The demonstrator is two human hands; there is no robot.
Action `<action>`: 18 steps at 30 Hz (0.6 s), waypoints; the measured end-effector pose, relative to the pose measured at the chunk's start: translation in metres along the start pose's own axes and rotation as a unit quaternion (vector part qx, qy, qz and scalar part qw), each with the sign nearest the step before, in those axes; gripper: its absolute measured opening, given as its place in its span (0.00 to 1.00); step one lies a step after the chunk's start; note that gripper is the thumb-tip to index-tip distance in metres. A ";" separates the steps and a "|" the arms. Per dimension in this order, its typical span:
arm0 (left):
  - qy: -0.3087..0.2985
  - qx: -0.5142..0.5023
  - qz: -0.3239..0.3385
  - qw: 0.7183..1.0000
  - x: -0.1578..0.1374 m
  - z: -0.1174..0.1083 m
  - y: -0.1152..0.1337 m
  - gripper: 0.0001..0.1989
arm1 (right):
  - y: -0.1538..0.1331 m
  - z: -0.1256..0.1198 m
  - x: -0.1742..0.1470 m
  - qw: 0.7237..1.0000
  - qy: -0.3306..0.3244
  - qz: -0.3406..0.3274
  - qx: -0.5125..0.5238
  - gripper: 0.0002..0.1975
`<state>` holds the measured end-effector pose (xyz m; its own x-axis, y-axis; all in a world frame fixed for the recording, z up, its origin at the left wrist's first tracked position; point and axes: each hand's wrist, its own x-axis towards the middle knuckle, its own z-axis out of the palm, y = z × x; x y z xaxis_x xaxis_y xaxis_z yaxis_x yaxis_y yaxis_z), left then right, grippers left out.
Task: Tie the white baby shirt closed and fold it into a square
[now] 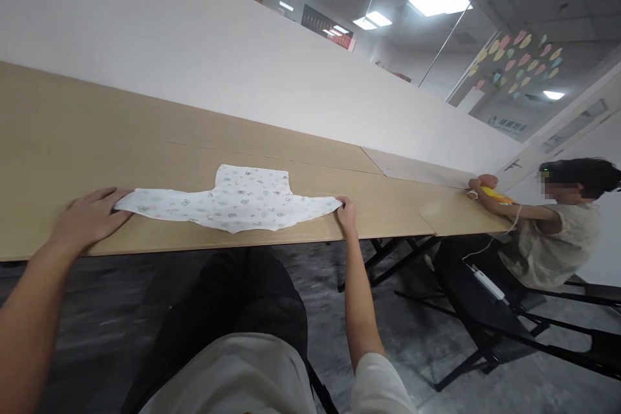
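A small white garment (237, 202) with a pale printed pattern lies spread flat on the wooden table (97, 142), near its front edge, sleeves stretched out to either side. My left hand (90, 215) lies flat with its fingers on the end of the left sleeve. My right hand (347, 212) pinches the tip of the right sleeve at the table's edge.
A white wall runs behind the long table. To the right another person (557, 226) sits at the same table holding an orange and yellow object (488, 189). Black folding table legs (388, 259) and a white power strip (485, 284) are below.
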<state>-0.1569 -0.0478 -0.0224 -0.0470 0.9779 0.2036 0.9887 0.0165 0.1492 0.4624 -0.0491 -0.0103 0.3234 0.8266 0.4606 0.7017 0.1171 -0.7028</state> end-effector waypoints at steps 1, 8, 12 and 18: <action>-0.001 0.000 0.002 1.000 0.000 0.000 -0.001 0.34 | 0.001 0.000 0.000 1.000 0.006 0.009 0.024 0.19; -0.009 -0.011 0.005 1.000 0.000 -0.003 0.001 0.36 | -0.001 -0.004 0.001 0.994 0.029 0.040 0.101 0.15; -0.003 -0.018 0.001 1.000 -0.001 -0.004 0.002 0.35 | -0.003 -0.004 0.001 0.993 0.041 0.044 0.104 0.16; -0.021 -0.009 -0.011 1.000 -0.004 -0.009 0.008 0.36 | 0.000 -0.003 0.002 0.996 0.023 0.051 0.074 0.14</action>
<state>-0.1499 -0.0533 -0.0129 -0.0615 0.9852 0.1601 0.9849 0.0339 0.1698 0.4642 -0.0492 -0.0079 0.4196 0.8127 0.4042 0.5633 0.1161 -0.8181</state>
